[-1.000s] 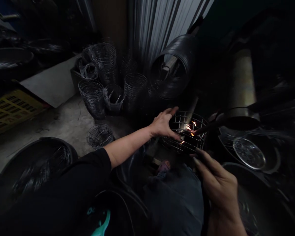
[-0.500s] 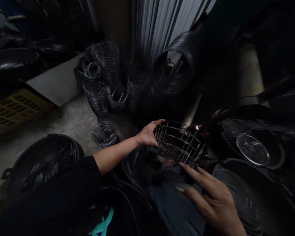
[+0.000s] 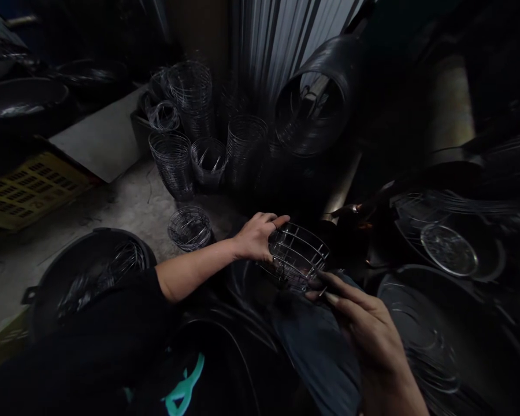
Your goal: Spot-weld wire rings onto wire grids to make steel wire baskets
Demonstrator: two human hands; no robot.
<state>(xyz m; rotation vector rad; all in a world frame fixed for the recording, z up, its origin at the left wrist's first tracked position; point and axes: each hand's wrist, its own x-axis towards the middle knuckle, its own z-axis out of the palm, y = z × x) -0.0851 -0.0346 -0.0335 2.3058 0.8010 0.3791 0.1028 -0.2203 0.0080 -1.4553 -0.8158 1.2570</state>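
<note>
A small round wire basket [image 3: 301, 245] of bare metal wire is tilted in front of me, above my lap. My left hand [image 3: 257, 237] is closed on its left side, with the thumb and fingers round the rim. At the basket's near right edge my right hand [image 3: 351, 303] pinches the wire between thumb and fingers. A thin wire end shows between those fingertips; whether it belongs to the basket is too dark to tell. Dark cloth [image 3: 316, 346] covers my leg beneath the hands.
Stacked wire baskets [image 3: 171, 162] stand on the floor ahead, with a short stack [image 3: 189, 228] nearer. A black tub [image 3: 91, 277] of wire pieces is at left, another dark tub [image 3: 450, 323] at right. A wire coil [image 3: 314, 110] and a pale post [image 3: 342, 188] lie beyond.
The basket has shifted left and turned in my left hand. My right fingers, spread apart before, have come together at its near right edge.
</note>
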